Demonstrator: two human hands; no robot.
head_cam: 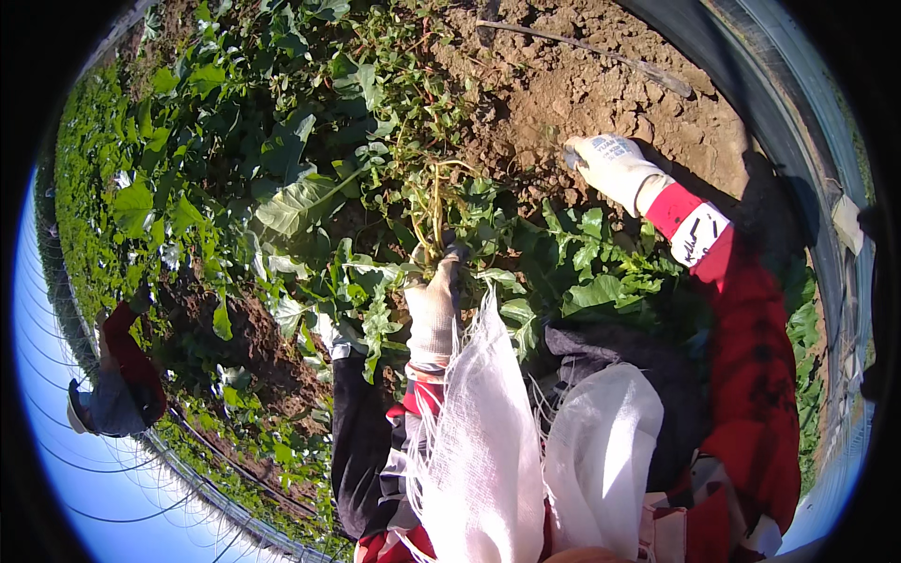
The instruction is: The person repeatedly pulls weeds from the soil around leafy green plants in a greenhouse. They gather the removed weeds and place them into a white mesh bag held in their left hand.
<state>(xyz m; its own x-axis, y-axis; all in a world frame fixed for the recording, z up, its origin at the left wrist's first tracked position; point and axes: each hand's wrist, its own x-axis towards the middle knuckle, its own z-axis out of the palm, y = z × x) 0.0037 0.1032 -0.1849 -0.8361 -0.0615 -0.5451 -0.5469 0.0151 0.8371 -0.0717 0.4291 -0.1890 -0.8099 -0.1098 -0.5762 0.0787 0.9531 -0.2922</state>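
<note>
My left hand [433, 302], in a pale knitted work glove, is closed around the stems of a bunch of pulled weeds [438, 211] at the middle of the view. Pale stems and roots stick up from the fist, and leafy plants surround it. My right hand [609, 165], in a white glove with dark fingertips, is over the bare soil at the upper right. Its fingers are bent, and whether something small is in them cannot be told. White woven cloth strips [486, 436] with frayed edges hang from my front.
Green lobed-leaf plants [598, 292] grow around my legs. A thin stick [591, 49] lies on cracked soil [563, 98] at the top. Plastic sheeting [809, 91] curves along the right side. Another person [123, 394] bends over the plants at the far left, near greenhouse hoops.
</note>
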